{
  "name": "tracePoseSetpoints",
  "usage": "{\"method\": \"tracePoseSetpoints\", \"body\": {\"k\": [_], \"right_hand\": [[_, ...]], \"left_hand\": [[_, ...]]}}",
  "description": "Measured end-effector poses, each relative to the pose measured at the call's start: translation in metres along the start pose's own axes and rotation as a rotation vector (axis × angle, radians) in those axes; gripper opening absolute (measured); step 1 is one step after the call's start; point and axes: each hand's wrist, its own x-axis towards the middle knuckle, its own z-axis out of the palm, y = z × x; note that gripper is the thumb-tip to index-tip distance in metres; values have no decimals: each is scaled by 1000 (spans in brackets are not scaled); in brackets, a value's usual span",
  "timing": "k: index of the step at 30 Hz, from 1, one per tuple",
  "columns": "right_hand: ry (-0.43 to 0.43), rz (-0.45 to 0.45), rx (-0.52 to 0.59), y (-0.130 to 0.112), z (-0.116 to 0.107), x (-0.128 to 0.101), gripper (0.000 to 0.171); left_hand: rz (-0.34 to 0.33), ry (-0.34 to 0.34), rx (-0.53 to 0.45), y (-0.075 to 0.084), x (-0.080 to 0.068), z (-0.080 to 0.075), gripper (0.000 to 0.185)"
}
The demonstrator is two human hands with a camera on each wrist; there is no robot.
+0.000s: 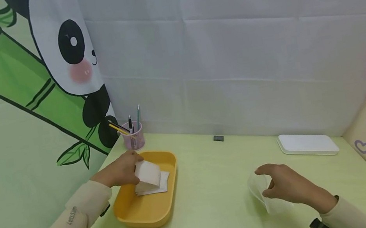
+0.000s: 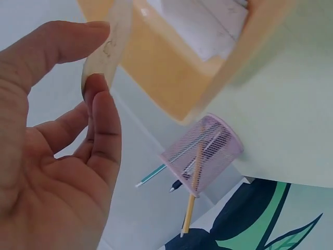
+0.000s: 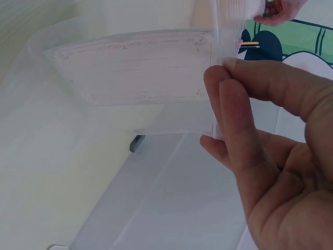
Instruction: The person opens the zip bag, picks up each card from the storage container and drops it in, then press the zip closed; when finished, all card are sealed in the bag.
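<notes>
My left hand (image 1: 122,171) pinches a white paper card (image 1: 148,173) between thumb and fingertips, over the yellow tray (image 1: 145,215). In the left wrist view this card (image 2: 108,49) appears almost edge-on with a faint mark on it. Other white cards (image 1: 165,180) lie under it in the tray. At the right, my right hand (image 1: 287,184) pinches the edge of a clear plastic sleeve (image 1: 274,206) between thumb and fingers. A card (image 3: 140,67) with printed lines and ornate corners shows in or through the plastic in the right wrist view.
A pink mesh pen cup (image 1: 134,139) with pencils and pens stands behind the tray. A small dark block (image 1: 218,138) lies near the back edge of the table (image 1: 212,188). A white flat box (image 1: 308,144) is at the back right, before the curtain (image 1: 230,51).
</notes>
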Motion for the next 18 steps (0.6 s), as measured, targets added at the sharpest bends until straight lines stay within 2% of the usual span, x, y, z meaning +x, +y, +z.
{"method": "tracePoseSetpoints", "body": {"k": [6, 13, 18], "right_hand": [[2, 30, -5, 0, 0, -1, 56], [-7, 26, 0, 1, 0, -1, 55], [-8, 30, 8, 1, 0, -2, 56]], "left_hand": [[19, 45, -57, 11, -2, -11, 66], [46, 98, -113, 26, -4, -24, 70], [98, 111, -142, 49, -2, -19, 70]]}}
